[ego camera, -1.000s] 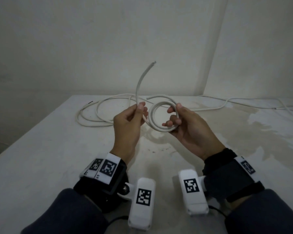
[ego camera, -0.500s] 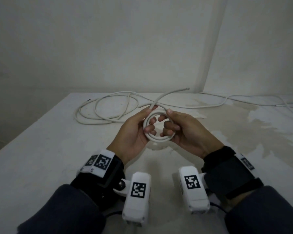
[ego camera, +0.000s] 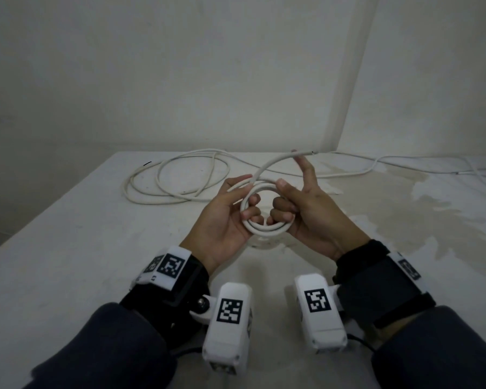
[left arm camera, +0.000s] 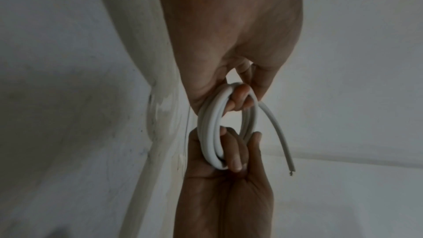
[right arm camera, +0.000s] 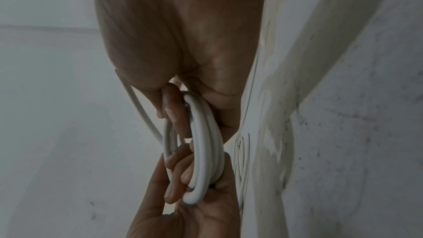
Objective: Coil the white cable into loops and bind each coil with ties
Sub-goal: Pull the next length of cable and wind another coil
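Observation:
A small coil of white cable point(ego camera: 264, 230) is held above the table between both hands. My left hand point(ego camera: 244, 204) grips its left side, thumb on top and fingers curled through the ring. My right hand point(ego camera: 282, 204) holds the right side the same way, with its index finger point(ego camera: 306, 169) pointing straight up. The cable's free end point(ego camera: 286, 158) sticks out to the upper right. The left wrist view shows the coil point(left arm camera: 209, 133) with two or three turns and the cut end point(left arm camera: 282, 144) hanging loose. In the right wrist view the coil point(right arm camera: 203, 144) sits between both palms. No ties show.
More loose white cable point(ego camera: 174, 178) lies in wide loops at the back left of the white table point(ego camera: 68, 248), and a strand point(ego camera: 404, 161) runs off to the right. A small black item point(ego camera: 147, 163) lies by the far left edge. Walls close the table's back.
The free end swung from upright down to the right as another turn joined the coil. Both hands closed in on the ring, and the right index finger straightened.

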The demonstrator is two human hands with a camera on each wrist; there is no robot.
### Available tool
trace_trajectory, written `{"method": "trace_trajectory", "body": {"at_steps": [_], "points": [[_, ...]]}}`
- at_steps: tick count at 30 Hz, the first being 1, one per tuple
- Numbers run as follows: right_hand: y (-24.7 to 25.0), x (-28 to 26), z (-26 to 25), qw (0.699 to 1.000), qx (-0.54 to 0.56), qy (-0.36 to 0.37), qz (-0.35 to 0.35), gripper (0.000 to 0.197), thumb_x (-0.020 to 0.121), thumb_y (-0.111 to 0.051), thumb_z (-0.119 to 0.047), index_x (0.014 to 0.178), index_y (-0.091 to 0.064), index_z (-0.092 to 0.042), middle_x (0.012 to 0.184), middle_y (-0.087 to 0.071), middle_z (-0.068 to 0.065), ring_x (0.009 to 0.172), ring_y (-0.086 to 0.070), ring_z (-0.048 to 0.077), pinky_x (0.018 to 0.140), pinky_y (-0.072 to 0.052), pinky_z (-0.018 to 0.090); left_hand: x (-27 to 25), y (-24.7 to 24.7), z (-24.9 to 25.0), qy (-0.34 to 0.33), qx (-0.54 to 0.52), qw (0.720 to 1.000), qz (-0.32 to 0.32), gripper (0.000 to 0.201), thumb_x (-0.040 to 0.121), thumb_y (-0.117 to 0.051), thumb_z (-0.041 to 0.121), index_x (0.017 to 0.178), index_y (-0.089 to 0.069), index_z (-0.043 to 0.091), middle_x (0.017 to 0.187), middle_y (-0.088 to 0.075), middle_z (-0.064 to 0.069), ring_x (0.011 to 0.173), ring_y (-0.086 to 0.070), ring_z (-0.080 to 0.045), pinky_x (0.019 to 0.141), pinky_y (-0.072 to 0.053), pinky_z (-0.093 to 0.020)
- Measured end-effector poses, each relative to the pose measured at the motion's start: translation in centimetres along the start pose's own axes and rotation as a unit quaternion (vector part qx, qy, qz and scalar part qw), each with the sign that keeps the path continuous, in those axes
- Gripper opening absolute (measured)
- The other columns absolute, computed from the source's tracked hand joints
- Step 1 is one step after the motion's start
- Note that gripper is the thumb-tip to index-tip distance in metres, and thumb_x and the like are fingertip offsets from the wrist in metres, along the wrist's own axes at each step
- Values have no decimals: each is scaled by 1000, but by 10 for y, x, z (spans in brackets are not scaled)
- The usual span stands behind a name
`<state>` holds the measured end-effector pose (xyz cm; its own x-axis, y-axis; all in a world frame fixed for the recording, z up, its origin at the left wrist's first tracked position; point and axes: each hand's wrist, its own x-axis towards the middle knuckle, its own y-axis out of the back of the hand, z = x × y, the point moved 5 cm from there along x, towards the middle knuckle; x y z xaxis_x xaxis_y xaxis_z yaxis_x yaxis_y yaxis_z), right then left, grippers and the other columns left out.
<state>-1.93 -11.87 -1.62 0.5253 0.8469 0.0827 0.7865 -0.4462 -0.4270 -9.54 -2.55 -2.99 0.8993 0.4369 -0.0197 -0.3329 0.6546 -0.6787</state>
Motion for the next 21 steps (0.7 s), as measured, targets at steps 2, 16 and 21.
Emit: {"method": "trace_trajectory", "body": {"at_steps": [2, 16, 21], "points": [[-2, 0, -3, 999, -4, 21, -26, 55, 98, -44, -9, 132, -37, -51, 53, -30, -6, 50, -29, 9, 63, -35, 28, 1, 1, 0, 0, 0, 1000, 10, 11, 93, -50, 7, 89, -54, 16, 60, -50, -4, 40, -37, -9, 44, -39, -20], [-1, 1, 0, 994, 101, -29, 8, 30, 96, -45, -37, 105, -57, -11, 68, -52, 12, 48, -42, 15, 60, -46, 33, 5, 5, 4, -37, -22, 997, 58, 22, 95, -46, 3, 76, -44, 13, 55, -45, -5, 35, -34, -7, 40, -36, -17], [5, 4, 5, 993, 96, -17, 65, 18, 95, -52, -19, 104, -64, -8, 80, -65, 14, 59, -58, 14, 61, -53, 30, 6, 5, 4, -63, -22, 995, 78, 15, 98, -46, 7, 84, -45, 12, 56, -46, -3, 36, -36, -5, 40, -36, -16]]}}
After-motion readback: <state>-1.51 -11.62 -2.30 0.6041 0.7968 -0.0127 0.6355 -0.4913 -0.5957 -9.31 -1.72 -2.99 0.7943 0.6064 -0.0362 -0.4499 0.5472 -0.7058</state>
